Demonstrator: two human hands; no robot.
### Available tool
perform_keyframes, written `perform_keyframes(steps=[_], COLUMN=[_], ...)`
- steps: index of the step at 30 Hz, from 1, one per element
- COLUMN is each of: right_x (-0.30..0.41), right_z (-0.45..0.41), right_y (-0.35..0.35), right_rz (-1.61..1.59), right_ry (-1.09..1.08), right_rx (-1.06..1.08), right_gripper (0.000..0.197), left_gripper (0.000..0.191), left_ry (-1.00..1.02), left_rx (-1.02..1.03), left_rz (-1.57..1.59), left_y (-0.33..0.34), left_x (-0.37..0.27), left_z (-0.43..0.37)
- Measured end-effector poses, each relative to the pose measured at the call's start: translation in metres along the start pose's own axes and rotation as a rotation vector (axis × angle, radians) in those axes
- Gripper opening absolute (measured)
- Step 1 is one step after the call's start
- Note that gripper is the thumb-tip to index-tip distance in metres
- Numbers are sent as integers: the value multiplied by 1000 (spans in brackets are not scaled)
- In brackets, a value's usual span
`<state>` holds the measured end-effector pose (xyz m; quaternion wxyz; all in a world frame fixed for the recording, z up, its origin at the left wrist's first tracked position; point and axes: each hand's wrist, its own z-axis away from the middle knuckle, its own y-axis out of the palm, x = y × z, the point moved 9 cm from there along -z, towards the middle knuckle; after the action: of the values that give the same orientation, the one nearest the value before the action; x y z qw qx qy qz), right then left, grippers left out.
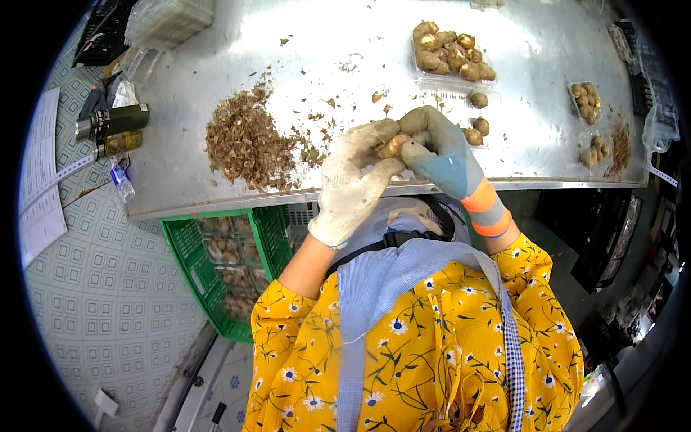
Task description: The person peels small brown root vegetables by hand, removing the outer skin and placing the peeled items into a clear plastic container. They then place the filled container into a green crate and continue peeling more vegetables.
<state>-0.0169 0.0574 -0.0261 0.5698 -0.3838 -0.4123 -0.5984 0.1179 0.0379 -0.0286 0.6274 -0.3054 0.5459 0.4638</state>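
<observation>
Over the metal table's near edge, my two hands meet around one small brown taro corm with a pinkish bare end. My left hand, in a white knit glove, grips it from the left. My right hand, in a blue-and-grey coated glove with an orange cuff, has its fingers on the right side of it. Fingers hide part of the corm. Just beyond the right hand lie loose round corms, with an open clear plastic lid behind them. It adjoins a clear tray filled with several corms.
Brown peelings are heaped on the metal table, left of my hands. A green crate of packed corms stands below the edge. Flask and stacked clear containers are at left; a small filled tray is at right.
</observation>
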Motion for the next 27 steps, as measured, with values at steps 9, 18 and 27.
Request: perform_keyframes(steps=[9, 18, 27], right_x=[7, 13, 12], right_z=[-20, -50, -75], right_y=[-3, 1, 1], right_rz=[-253, -212, 104], right_ry=[4, 29, 10], right_rx=[28, 186, 251], right_gripper=[10, 11, 12], left_gripper=[50, 44, 40], left_ry=[-138, -221, 10], left_rx=[71, 184, 314], left_rz=[181, 150, -333], left_y=[-9, -21, -25], left_x=[-6, -2, -19], left_z=[-28, -50, -70])
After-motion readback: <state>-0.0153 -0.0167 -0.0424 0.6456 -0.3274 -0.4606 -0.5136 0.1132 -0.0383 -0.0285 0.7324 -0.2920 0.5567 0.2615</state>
